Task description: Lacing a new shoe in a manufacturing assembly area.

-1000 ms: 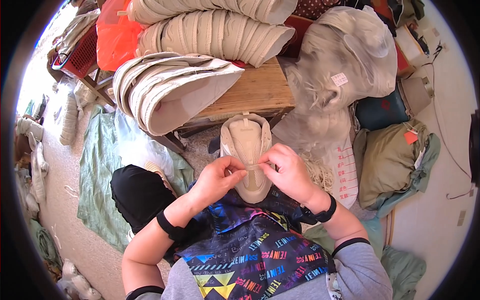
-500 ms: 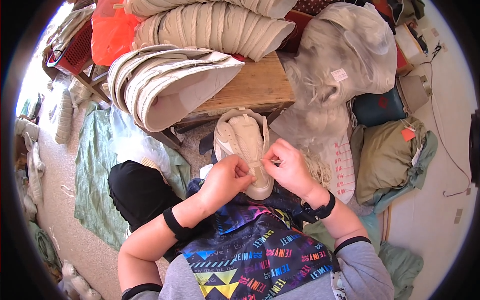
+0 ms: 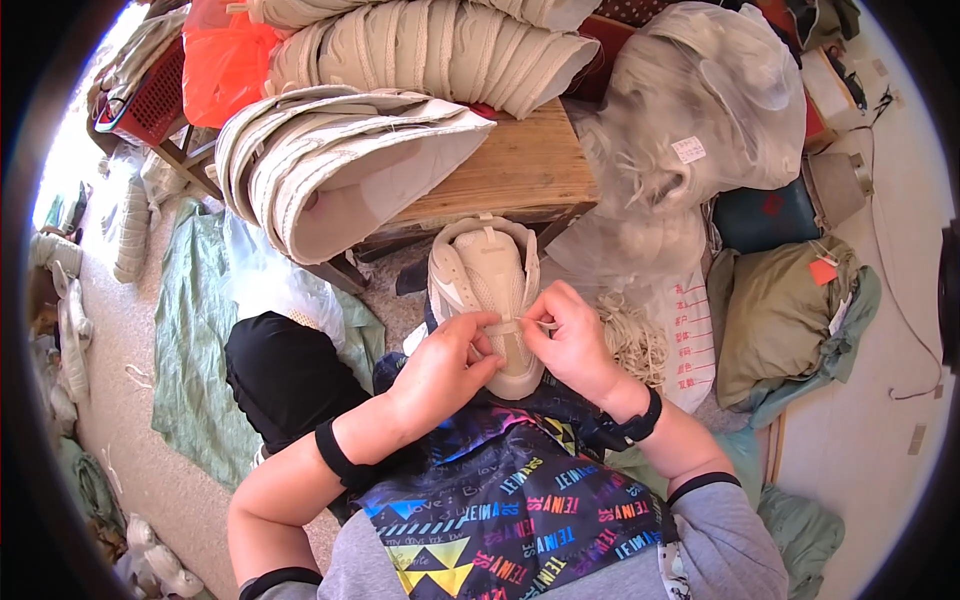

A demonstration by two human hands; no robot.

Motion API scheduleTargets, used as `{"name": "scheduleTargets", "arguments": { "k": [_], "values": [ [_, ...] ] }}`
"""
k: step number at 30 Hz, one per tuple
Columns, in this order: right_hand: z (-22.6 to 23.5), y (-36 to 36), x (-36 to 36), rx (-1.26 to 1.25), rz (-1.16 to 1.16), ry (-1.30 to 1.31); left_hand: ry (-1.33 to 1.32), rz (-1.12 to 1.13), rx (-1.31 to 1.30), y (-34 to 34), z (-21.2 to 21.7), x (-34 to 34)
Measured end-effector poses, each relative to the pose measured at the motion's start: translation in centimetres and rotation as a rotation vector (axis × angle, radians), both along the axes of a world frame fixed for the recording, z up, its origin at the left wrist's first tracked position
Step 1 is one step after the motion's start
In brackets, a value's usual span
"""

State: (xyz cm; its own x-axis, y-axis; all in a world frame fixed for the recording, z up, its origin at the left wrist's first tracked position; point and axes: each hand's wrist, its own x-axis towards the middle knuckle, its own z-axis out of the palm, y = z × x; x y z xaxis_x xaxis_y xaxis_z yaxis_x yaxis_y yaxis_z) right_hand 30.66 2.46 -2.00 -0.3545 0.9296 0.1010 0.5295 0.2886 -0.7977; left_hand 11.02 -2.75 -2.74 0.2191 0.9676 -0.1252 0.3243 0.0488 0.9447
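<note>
Head view, looking down: a beige sneaker (image 3: 490,265) sits upright over the person's lap, toe toward the patterned apron (image 3: 530,490), heel toward the wooden tabletop (image 3: 525,165). The right hand (image 3: 572,338) pinches a thin cream lace (image 3: 543,324) between thumb and fingertips, above the tongue's lower end; the left hand (image 3: 455,360) curls beside it, fingertips close together, though whether they grip the lace cannot be told. The lace could slip or twist if that pinch loosens, and the shoe might roll, since neither hand appears to clasp its sides. A tangled lace bundle (image 3: 632,340) lies just beyond the right hand and might snag a loose end. The tabletop's near edge and its stacked shoe uppers (image 3: 330,180) limit reach forward; more room seems to lie toward the apron and, leftward, above the green sheet (image 3: 190,350).
</note>
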Motion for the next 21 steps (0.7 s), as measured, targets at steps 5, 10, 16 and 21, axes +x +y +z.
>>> {"name": "scheduleTargets", "arguments": {
  "k": [5,10,16,21],
  "values": [
    [-0.3,0.1,0.1,0.004,0.034,0.026,-0.021,0.016,-0.034,-0.3,0.1,0.0],
    [-0.2,0.4,0.0,-0.026,0.051,0.070,-0.027,-0.011,-0.054,-0.1,0.3,-0.2],
    [-0.5,0.8,-0.2,0.074,0.082,-0.024,-0.036,-0.025,-0.056,0.0,0.5,-0.3],
    [-0.4,1.6,0.4,-0.295,0.109,0.117,-0.027,-0.012,-0.036,-0.2,0.3,-0.4]
  ]
}}
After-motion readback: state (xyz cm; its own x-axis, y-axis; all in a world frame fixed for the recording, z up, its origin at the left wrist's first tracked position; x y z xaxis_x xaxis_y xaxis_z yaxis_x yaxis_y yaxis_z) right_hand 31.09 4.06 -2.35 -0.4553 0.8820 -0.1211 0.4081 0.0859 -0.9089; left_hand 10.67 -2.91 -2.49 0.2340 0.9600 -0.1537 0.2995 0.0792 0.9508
